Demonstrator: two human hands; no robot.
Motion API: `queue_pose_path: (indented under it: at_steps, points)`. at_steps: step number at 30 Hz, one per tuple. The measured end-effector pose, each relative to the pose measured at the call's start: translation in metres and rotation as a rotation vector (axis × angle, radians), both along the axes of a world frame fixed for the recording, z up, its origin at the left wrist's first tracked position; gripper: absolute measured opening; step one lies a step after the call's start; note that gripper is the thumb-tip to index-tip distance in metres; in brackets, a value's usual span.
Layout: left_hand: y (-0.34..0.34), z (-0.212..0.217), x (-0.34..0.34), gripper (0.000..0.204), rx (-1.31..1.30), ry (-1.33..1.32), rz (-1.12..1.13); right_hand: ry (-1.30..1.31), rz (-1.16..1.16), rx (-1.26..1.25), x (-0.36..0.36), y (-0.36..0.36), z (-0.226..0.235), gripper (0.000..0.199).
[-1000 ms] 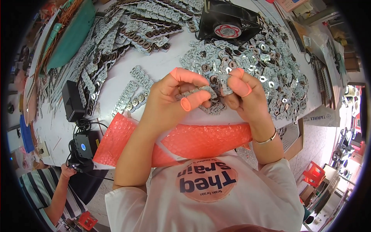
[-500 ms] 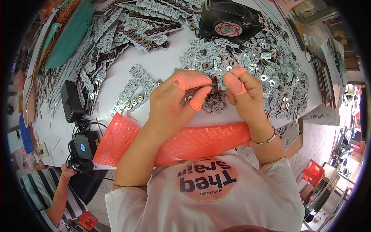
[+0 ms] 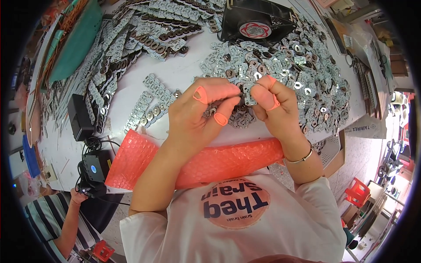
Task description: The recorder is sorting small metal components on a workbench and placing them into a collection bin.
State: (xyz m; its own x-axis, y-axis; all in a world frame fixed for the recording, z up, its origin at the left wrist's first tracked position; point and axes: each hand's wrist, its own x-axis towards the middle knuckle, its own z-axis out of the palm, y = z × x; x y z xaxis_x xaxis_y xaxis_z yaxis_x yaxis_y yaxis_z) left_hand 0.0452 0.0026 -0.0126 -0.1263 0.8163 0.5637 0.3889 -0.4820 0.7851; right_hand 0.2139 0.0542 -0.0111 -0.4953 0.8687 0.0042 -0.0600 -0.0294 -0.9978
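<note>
My left hand (image 3: pixel 188 116) is closed in a pinch, with orange finger cots on the thumb and forefinger. What lies between those fingertips is too small to make out. My right hand (image 3: pixel 280 105), also with orange finger cots, grips a small silvery circuit board (image 3: pixel 248 95) between thumb and forefinger. The board's left edge is close to the left fingertips; whether they touch it I cannot tell. Below and behind both hands spreads a heap of loose small circuit boards (image 3: pixel 318 90) with round dark parts. Shorter board strips (image 3: pixel 158 89) lie left of my left hand.
Red bubble wrap (image 3: pixel 232 162) lies along the table's near edge under my forearms. A black fan (image 3: pixel 256 28) stands at the back, beside stacked board strips (image 3: pixel 166 28). Black boxes with cables (image 3: pixel 96 164) sit at left, near another person's hand (image 3: pixel 79 196).
The circuit board in my right hand shows more of its face between the fingertips. Both hands stay nearly in place, and the whole view has shifted slightly.
</note>
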Motion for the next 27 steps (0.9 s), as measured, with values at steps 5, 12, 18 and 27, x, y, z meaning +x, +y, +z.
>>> queue_pose_path:
  at_steps: [5, 12, 18, 27]
  points:
    - [0.0, -0.004, -0.002, 0.02, -0.029, 0.037, -0.032, -0.044, -0.017, -0.038, -0.004, -0.001, 0.004, 0.021]
    - [0.002, -0.005, 0.001, 0.019, -0.073, 0.052, -0.04, -0.11, -0.053, -0.107, -0.001, 0.007, 0.006, 0.02]
    - [0.004, -0.006, -0.002, 0.021, -0.092, 0.052, -0.027, -0.404, -0.053, 0.443, 0.003, 0.013, -0.002, 0.014]
    - [-0.003, 0.006, -0.005, 0.017, -0.582, -0.502, -0.163, -0.286, 0.037, 0.383, 0.014, 0.019, -0.001, 0.018]
